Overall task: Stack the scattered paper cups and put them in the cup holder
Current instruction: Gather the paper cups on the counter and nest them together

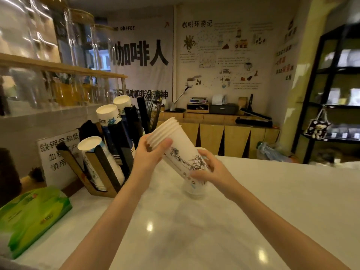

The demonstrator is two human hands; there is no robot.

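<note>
White paper cups, nested into one stack (178, 148), sit tilted above the pale counter (253, 201), rims up and to the left. Left hand (150, 154) has its fingers wrapped round the rim end, right hand (209, 168) curls round the lower printed end. Cup holder (101, 168) is just left of the hands, already holding other cup stacks.

Cup stack (181, 151) is sitting tilted above the counter (272, 201), roughly mid-frame, w/ the left hand (150, 156) gripping its upper-left end and the right hand (210, 168) on its lower-right end. Cup holder (101, 168) is standing just left of the hands, cups sticking out of its slots. Tissue pack (33, 215) is lying on the counter's near-left corner, in front of the holder. Shelf unit (335, 94) is standing far right, way behind.
</note>
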